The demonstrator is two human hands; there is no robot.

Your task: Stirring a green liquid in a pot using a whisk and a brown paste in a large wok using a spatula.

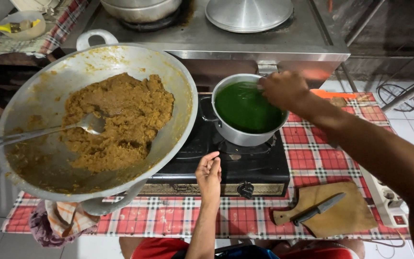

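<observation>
Right hand (283, 89): over the 3 o'clock rim of the pot (245, 136), fingers curled together into the green liquid (245, 108); whether they pinch a spoon or stirrer you cannot tell, since the hand hides it. Judgement: keep your wrist high and stir in small circles, as the liquid sits close to the rim and would slop over with a wide sweep.

Left hand (209, 173): empty, fingers loosely apart, resting on the front edge of the black stove (255, 165), at 7 o'clock from the pot. Judgement: use it to steady the pot's handle at 9 o'clock.

Pot: on the stove's burner, just beside the big wok (44, 158).

Wok: at 9 o'clock, overhanging the stove's left side, holding brown mash (120, 120) and a metal spoon (89, 123). Little room that way.

Steel counter (207, 48): at 12 o'clock, its edge directly behind the pot.

Cutting board (346, 211) with knife (319, 208): at 4 o'clock on the checked tabletop (307, 158); open room lies between it and the stove.
</observation>
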